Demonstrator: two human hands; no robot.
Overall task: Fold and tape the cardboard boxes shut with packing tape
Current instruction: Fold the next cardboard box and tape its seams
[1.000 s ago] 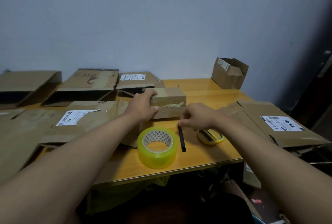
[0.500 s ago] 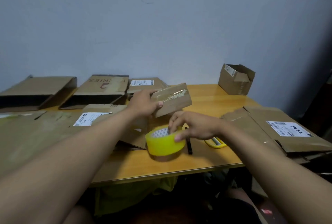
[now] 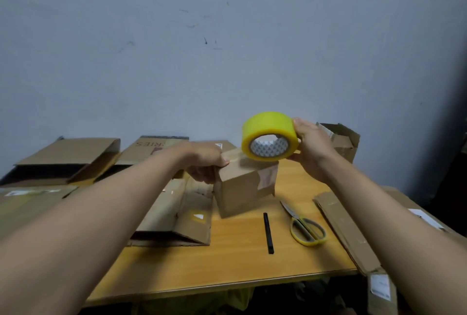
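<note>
Though it looks light and stiff, the small cardboard box [image 3: 243,188], held tilted above the table [image 3: 227,269] by the left hand [image 3: 206,165] gripping its upper left edge, probably dents under a hard squeeze. The tape roll [image 3: 268,140], rigid and slick, sits in the right hand's [image 3: 312,145] grasp just above it.

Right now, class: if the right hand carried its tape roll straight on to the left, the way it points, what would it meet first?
Most likely the small cardboard box that the left hand holds up. The right hand has the yellow tape roll just above the box's top edge. Depth is unclear, so it might pass over it.
</note>
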